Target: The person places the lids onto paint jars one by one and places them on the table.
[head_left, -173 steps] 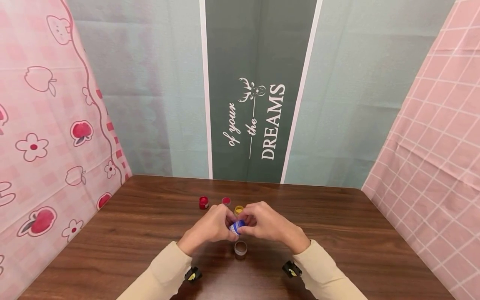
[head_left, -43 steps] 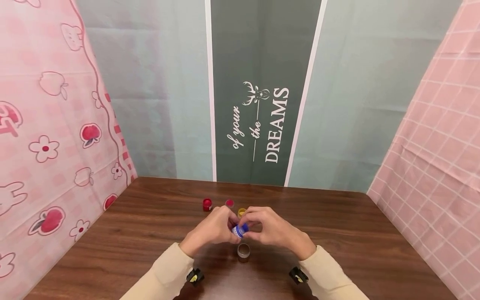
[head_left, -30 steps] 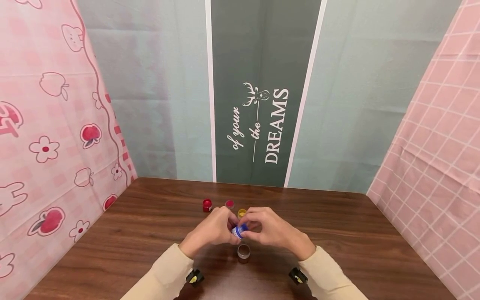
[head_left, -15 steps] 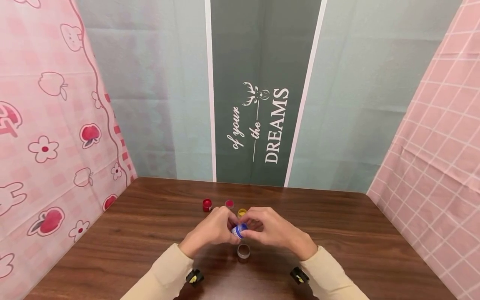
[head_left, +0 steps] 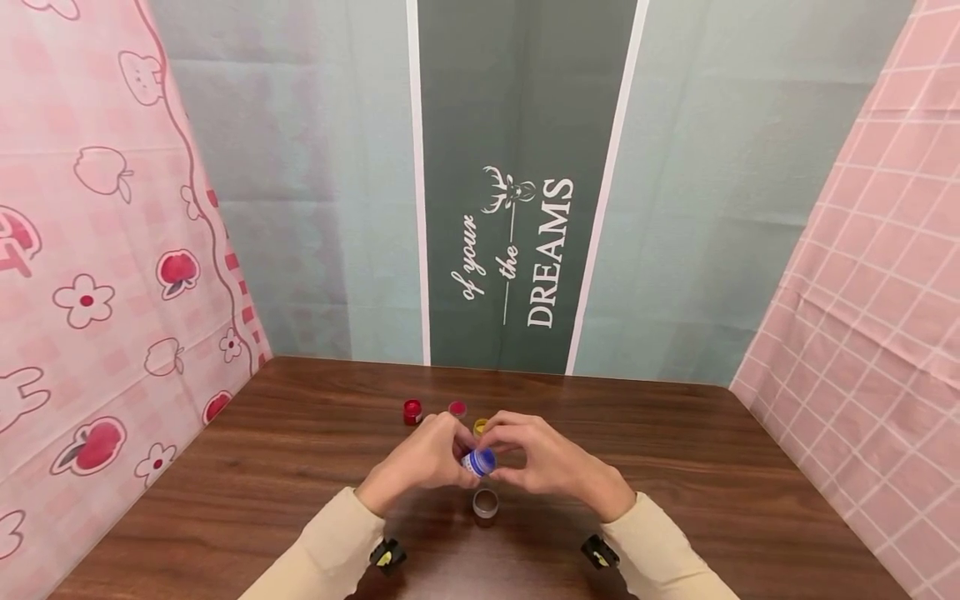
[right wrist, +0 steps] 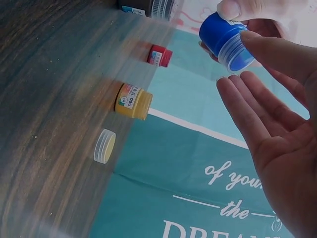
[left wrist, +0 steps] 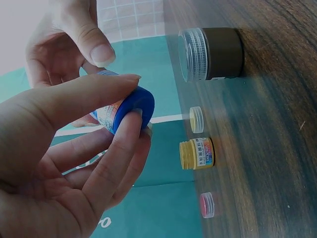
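My left hand (head_left: 427, 454) grips a small blue paint jar (right wrist: 216, 32) above the table, with thumb and fingers round its body. Tilted toward my right hand (head_left: 543, 454) is the jar's clear ridged lid (right wrist: 235, 53), which sits on the jar. In the right wrist view, that hand's thumb and fingers are spread about the lid without a firm hold; whether the thumb touches it I cannot tell. Beneath the hands stands a larger brown jar (left wrist: 223, 52) with a clear lid. Just beyond them is an uncapped yellow paint jar (right wrist: 131, 101).
The yellow jar's loose lid (right wrist: 105, 146) lies near it on the wooden table (head_left: 300, 500). Farther back are an uncapped red jar (head_left: 412, 412) and a red-tinted lid (head_left: 457, 408). Printed cloths (head_left: 517, 250) hang behind the table and at both sides.
The right hand's fingers have turned and loosened about the blue jar's lid, with the thumb moving down off it. The left hand keeps its grip on the jar; other jars stay put.
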Demonstrator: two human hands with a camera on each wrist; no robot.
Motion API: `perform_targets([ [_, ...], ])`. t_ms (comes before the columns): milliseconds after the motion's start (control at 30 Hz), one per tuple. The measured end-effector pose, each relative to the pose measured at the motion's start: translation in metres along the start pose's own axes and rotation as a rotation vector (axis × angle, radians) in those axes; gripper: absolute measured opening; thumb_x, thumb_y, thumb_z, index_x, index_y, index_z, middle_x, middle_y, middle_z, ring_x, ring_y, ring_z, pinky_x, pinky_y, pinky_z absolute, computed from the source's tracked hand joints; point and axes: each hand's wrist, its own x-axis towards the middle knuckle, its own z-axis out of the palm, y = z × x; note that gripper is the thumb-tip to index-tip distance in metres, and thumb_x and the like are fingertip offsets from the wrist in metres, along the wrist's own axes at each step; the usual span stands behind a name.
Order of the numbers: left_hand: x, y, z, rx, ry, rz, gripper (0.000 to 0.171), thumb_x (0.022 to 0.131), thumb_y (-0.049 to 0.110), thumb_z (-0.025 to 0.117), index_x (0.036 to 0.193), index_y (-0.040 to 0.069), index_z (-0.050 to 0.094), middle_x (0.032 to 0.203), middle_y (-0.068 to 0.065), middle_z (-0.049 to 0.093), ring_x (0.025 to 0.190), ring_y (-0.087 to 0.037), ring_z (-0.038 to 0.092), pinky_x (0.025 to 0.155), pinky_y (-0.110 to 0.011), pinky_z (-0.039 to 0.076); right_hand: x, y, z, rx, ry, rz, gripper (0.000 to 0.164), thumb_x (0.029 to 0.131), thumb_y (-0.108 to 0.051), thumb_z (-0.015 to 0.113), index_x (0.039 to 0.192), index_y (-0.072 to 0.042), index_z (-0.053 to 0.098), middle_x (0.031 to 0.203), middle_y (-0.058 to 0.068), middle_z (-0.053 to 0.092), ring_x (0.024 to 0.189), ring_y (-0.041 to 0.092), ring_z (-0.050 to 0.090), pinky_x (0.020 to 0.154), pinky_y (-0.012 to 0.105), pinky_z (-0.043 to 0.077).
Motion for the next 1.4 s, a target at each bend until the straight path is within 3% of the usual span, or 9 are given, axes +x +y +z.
perform_targets([
  [300,0.0006,0.0008,0.0000,0.013,0.009,0.020,0.026,0.070,0.005,0.088,0.095,0.004,0.080,0.080,-0.004,0.079,0.066,-0.003,0.066,0.059,-0.017,0.055,0.0011,0.0005,0.0004,-0.090,-0.006,-0.011,0.032,0.080,0.005,0.082,0.108,-0.008,0.072,0.112,0.003,0.071,0.103,0.015,0.071,0.089,0.033,0.062],
  [533,-0.0006,0.0010,0.0011,0.003,-0.006,-0.001,0.026,0.072,0.005,0.089,0.097,0.003,0.079,0.084,-0.006,0.079,0.067,-0.005,0.065,0.060,-0.017,0.056,0.0020,-0.0019,-0.0007,-0.117,-0.018,0.000,0.031,0.080,0.002,0.084,0.107,-0.008,0.074,0.112,0.003,0.073,0.104,0.015,0.071,0.093,0.026,0.060],
  [1000,-0.0009,0.0025,0.0024,0.002,-0.010,0.006,0.021,0.072,0.005,0.088,0.092,0.005,0.079,0.076,-0.002,0.076,0.061,-0.004,0.061,0.055,-0.018,0.054,0.0016,-0.0061,0.0013,-0.016,-0.047,0.164,0.021,0.091,-0.006,0.077,0.112,-0.004,0.074,0.104,0.005,0.074,0.092,0.007,0.073,0.081,0.021,0.061],
  [1233,-0.0015,0.0022,0.0026,-0.012,-0.009,0.001,0.023,0.073,0.005,0.088,0.094,0.004,0.080,0.080,-0.005,0.077,0.064,-0.006,0.063,0.058,-0.017,0.056,0.0008,-0.0059,0.0001,-0.038,-0.047,0.178,0.024,0.094,-0.013,0.075,0.116,-0.004,0.073,0.103,0.003,0.075,0.090,0.005,0.071,0.080,0.026,0.063],
  [1400,-0.0014,0.0011,0.0024,-0.008,-0.002,-0.018,0.026,0.073,0.005,0.089,0.097,0.002,0.080,0.084,-0.006,0.078,0.066,-0.007,0.064,0.061,-0.019,0.059,-0.0008,-0.0032,-0.0002,-0.021,-0.024,0.130,0.029,0.094,-0.014,0.075,0.121,-0.003,0.070,0.110,0.006,0.074,0.097,0.012,0.074,0.084,0.031,0.063],
])
